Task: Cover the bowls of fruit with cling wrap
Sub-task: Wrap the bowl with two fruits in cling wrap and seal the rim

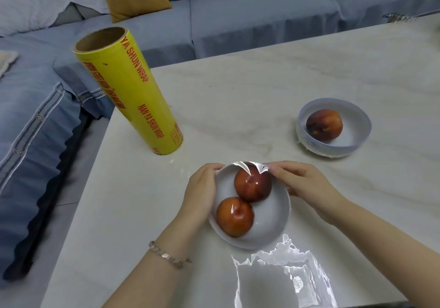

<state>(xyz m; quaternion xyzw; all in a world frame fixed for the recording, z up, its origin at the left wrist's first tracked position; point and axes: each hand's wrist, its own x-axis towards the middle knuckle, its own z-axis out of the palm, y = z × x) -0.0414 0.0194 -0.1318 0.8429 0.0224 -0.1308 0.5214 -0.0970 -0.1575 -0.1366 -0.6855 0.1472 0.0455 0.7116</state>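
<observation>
On the left a blue sofa (47,122) borders the marble table (238,88), where a yellow roll of wrap (128,88) stands upright near the corner. The left hand (202,188), with a bracelet (170,255) on its wrist, curls its fingers round the left rim of the near bowl (269,222), which holds two fruits (252,184). A cling wrap sheet (281,274) lies over this bowl and trails onto the table. The right hand (304,184) pinches the sheet's edge at the far rim. Further right, well apart, the far bowl (357,117) holds one fruit (324,125).
</observation>
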